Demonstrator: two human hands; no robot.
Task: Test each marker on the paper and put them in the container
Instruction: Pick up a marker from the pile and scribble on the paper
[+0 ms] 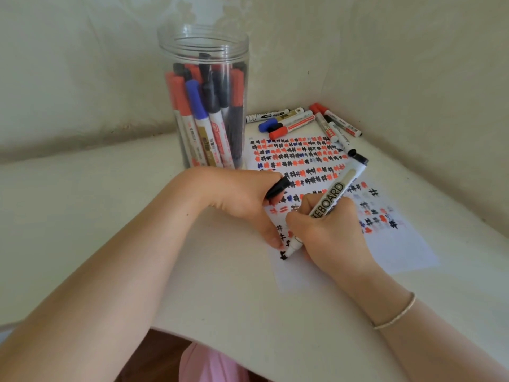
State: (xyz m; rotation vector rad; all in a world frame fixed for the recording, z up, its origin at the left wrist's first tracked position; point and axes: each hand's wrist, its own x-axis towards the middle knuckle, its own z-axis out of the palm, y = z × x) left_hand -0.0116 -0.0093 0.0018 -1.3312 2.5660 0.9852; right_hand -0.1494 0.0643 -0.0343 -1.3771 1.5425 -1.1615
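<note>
Cream table (115, 205) set in a wall corner. Clear plastic jar (205, 106) stands upright on it, far side, packed with markers. Sheet of paper (330, 188) lies just right of the jar, covered in scribble marks. Loose markers (303, 121) lie across the paper's far edge.

We see a cream surface (220, 271) set into a corner — pale patterned walls (413, 64) behind it. We note a thin beaded bracelet (396, 315) near the right edge, pink fabric (209, 365) below the surface's front edge — dark brown beside it.
</note>
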